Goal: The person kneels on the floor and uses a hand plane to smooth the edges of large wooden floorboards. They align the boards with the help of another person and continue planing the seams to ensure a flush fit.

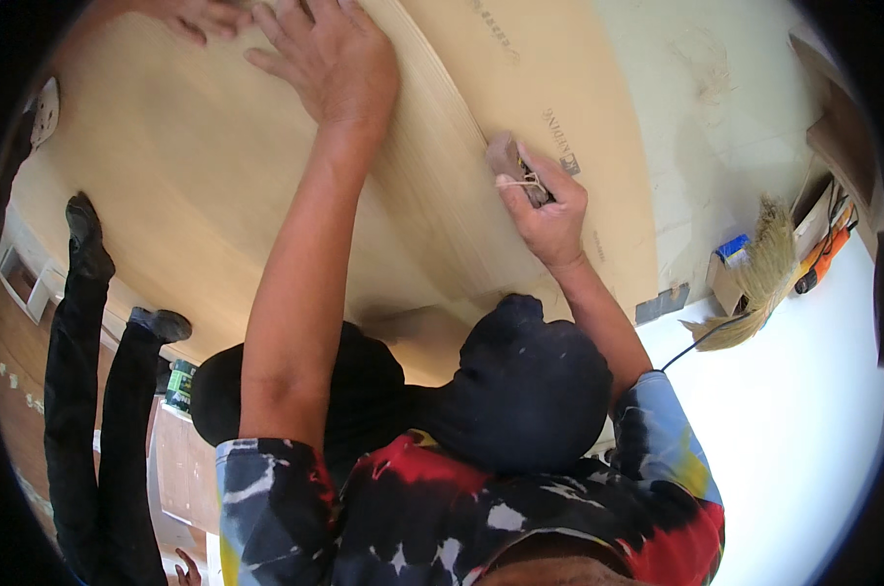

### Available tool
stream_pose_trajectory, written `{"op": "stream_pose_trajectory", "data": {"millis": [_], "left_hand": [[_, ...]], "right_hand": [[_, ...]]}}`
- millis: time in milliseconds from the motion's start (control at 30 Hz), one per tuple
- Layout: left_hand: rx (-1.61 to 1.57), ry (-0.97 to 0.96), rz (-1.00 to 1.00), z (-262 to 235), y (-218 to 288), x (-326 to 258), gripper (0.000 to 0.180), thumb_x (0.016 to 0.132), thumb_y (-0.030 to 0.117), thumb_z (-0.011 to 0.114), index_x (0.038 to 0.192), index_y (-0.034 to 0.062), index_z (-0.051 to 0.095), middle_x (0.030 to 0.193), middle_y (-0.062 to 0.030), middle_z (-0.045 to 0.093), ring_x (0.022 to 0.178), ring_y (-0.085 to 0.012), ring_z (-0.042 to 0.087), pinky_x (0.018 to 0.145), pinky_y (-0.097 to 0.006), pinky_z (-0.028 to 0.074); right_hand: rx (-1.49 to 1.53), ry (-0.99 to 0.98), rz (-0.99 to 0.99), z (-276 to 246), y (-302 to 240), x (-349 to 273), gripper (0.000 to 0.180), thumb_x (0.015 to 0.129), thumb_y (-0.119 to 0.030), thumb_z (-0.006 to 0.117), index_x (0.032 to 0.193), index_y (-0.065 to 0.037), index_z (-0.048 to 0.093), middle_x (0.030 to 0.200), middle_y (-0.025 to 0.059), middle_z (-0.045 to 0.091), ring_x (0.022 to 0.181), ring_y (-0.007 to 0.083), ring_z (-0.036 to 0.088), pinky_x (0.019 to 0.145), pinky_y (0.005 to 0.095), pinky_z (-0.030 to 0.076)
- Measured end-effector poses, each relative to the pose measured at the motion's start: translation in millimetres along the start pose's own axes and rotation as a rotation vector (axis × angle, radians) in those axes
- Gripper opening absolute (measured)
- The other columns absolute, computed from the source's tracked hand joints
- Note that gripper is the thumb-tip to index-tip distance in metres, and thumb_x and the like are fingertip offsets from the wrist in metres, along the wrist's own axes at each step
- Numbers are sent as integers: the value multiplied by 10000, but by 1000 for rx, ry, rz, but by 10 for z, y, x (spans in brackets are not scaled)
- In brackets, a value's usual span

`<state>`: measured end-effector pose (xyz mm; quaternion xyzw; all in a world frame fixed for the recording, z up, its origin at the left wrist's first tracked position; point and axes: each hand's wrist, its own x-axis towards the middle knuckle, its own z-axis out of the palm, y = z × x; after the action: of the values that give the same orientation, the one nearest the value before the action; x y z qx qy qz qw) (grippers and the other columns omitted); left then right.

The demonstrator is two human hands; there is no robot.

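My left hand (339, 63) lies on a large pale wooden panel (188, 166) near its long edge, fingers spread. In my right hand (552, 215) is a brown sanding block (505, 159) with a pale cord or band around it. The fingers wrap round the block, which is against or right beside the panel's edge; I cannot tell whether it touches. Under that edge lies a tan printed sheet (579, 88). Another person's hand (203, 15) is over the panel at the upper left, its fingers slightly blurred.
A straw broom (755, 283) lies at the right, next to an orange power tool (826, 256) and a blue box (732, 247). Another person's dark-trousered legs (76, 371) are at the left. A green can (179, 384) stands near my knee.
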<state>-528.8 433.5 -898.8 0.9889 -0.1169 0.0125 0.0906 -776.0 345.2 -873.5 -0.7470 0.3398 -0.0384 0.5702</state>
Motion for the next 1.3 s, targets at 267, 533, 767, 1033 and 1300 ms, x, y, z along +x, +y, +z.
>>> {"op": "stream_pose_trajectory", "data": {"millis": [267,533,767,1033,1300], "left_hand": [[21,8,-35,83,-22,56,487,1073,281,384,1512,75,427,1574,-162,355,1513,-346,227,1222,-607,108],[-32,-65,9,5,-61,39,505,1041,273,438,1504,73,429,1580,-173,341,1515,-398,205,1153,-710,160],[-33,-105,-19,-13,-94,17,551,1009,245,508,1531,107,405,1611,-124,271,1519,-396,177,1164,-717,117],[11,-141,-15,44,-143,-24,598,977,228,532,1548,126,386,1618,-120,260,1524,-397,158,1179,-696,81],[-35,-136,11,-47,-66,-9,584,971,226,533,1530,101,417,1618,-154,281,1513,-431,192,1167,-712,78]], "right_hand": [[-42,154,180,-265,-111,278,431,878,-218,783,1212,37,686,1064,114,735,950,149,665,853,305,535],[371,61,359,-619,-208,347,609,1023,-253,587,1541,-46,341,1288,121,576,1008,192,642,804,339,573],[163,-269,429,-359,-875,912,506,1050,-261,529,1512,-103,400,1209,121,529,983,234,611,781,394,593],[-477,-418,-91,-242,-1151,1791,684,831,-8,509,1499,-135,428,1306,288,415,1112,432,535,1001,462,467],[-574,-582,-28,-355,-1100,1838,776,813,17,562,1527,-251,422,1309,306,430,1194,478,528,993,445,488]]}}
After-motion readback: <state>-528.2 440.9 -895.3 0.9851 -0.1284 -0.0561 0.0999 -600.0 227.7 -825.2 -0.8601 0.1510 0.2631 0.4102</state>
